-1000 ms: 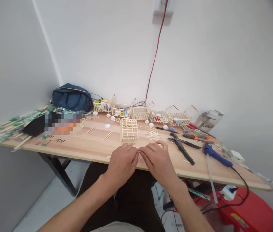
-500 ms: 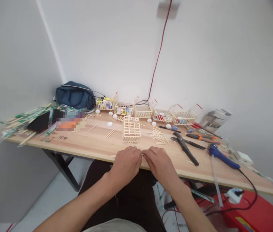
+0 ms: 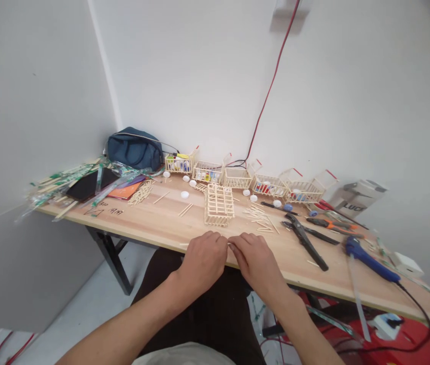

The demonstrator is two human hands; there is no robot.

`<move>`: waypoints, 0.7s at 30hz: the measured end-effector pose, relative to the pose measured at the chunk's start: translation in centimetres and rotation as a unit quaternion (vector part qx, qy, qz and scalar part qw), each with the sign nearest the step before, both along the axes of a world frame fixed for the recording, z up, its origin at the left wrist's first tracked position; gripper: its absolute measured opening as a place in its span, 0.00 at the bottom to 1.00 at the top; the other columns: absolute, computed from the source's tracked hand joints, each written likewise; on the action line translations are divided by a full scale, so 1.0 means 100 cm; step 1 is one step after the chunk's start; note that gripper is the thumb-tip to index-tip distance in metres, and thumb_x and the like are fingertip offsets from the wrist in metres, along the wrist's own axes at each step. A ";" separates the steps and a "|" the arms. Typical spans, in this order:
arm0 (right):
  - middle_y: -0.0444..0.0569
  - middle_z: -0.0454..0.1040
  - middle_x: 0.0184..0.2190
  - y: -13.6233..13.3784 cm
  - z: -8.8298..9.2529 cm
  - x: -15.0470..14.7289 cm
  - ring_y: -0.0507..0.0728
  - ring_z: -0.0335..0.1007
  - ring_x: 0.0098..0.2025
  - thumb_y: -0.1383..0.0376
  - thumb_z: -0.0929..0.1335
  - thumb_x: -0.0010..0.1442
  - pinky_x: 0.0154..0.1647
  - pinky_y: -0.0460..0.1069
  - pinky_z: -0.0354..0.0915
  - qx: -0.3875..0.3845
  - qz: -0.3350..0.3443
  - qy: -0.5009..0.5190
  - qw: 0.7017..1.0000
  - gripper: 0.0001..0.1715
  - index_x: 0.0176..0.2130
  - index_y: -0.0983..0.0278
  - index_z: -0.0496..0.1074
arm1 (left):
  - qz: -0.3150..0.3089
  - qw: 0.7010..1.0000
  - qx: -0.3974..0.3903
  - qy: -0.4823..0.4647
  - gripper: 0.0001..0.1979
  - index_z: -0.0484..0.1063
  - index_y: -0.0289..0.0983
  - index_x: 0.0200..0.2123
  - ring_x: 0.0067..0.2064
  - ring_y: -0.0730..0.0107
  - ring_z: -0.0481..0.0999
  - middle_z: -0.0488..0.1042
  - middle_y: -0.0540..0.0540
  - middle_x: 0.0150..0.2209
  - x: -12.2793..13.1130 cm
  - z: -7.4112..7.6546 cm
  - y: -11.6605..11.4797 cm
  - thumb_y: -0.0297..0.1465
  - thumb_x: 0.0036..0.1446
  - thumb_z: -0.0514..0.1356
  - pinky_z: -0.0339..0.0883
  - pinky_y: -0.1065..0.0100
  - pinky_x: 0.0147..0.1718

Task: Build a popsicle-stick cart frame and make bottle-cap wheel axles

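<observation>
My left hand (image 3: 204,259) and my right hand (image 3: 255,258) rest side by side on the front edge of the wooden table (image 3: 154,227), knuckles up, fingertips meeting in a pinch. A thin sliver shows between the fingertips; I cannot make out what it is. Just beyond the hands stands a crate (image 3: 219,204) built of wooden sticks. To its right lies a scatter of loose sticks (image 3: 259,216).
A row of small stick-built carts (image 3: 238,178) lines the wall. Black pliers (image 3: 306,240), orange pliers (image 3: 331,222) and a blue glue gun (image 3: 367,253) lie at right. A dark blue bag (image 3: 135,149) and green-wrapped sticks (image 3: 66,178) sit at left. A red cable (image 3: 268,96) runs up the wall.
The view has swung to the left, so the table shifts right in the picture. Both hands stay pinched together at the table's front edge.
</observation>
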State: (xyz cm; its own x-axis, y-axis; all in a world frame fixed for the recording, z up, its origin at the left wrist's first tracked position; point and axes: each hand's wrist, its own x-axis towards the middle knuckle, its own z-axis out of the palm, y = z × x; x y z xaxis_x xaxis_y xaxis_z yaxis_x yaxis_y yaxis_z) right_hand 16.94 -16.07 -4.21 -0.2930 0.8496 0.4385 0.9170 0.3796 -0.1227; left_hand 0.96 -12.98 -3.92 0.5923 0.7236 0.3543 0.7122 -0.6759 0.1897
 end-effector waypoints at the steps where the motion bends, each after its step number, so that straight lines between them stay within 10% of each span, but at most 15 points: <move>1: 0.50 0.73 0.32 0.000 0.000 -0.001 0.60 0.65 0.36 0.70 0.61 0.67 0.38 0.53 0.56 -0.002 0.001 0.003 1.000 0.12 0.39 0.64 0.73 | -0.001 1.000 0.000 0.000 0.12 0.71 0.35 0.35 0.37 0.60 0.74 0.74 0.44 0.32 -0.001 0.000 0.000 0.24 0.63 0.48 0.64 0.64 0.32; 7: 0.50 0.75 0.44 0.002 0.008 0.012 0.59 0.68 0.48 0.66 0.61 0.68 0.52 0.54 0.60 0.025 0.003 0.057 0.998 0.12 0.47 0.62 0.71 | -0.006 0.996 -0.039 -0.076 0.12 0.71 0.36 0.30 0.34 0.63 0.73 0.74 0.45 0.30 0.001 -0.005 0.003 0.26 0.63 0.50 0.59 0.66 0.32; 10: 0.49 0.73 0.52 0.003 0.017 0.055 0.56 0.65 0.57 0.61 0.63 0.66 0.59 0.51 0.58 0.016 -0.159 0.045 0.986 0.15 0.51 0.61 0.70 | -0.015 0.982 -0.112 -0.150 0.11 0.71 0.36 0.27 0.31 0.67 0.71 0.74 0.47 0.27 0.000 -0.011 0.005 0.26 0.60 0.52 0.57 0.67 0.32; 16: 0.70 0.72 0.50 0.011 0.020 0.171 0.71 0.68 0.54 0.63 0.66 0.61 0.51 0.61 0.63 -0.068 -0.402 0.023 0.913 0.23 0.51 0.76 0.71 | -0.023 0.906 -0.293 -0.303 0.11 0.70 0.36 0.22 0.26 0.72 0.65 0.67 0.52 0.21 -0.003 -0.018 0.008 0.30 0.56 0.55 0.55 0.71 0.28; 21: 0.63 0.78 0.37 0.025 0.002 0.199 0.68 0.76 0.41 0.54 0.68 0.59 0.39 0.56 0.67 -0.201 -0.440 0.012 0.875 0.21 0.41 0.70 0.76 | -0.021 0.850 -0.382 -0.363 0.13 0.69 0.35 0.19 0.24 0.74 0.63 0.68 0.51 0.19 0.002 -0.023 0.011 0.33 0.53 0.57 0.55 0.72 0.27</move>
State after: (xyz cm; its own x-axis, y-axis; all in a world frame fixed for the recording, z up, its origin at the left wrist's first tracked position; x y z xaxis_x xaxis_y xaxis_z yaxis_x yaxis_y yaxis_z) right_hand 36.82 -13.56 -4.00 0.5582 0.8283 0.0490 0.8274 -0.5512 -0.1078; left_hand 1.19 -11.90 -6.19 0.4487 0.8906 0.0740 0.1984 -0.1800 0.9634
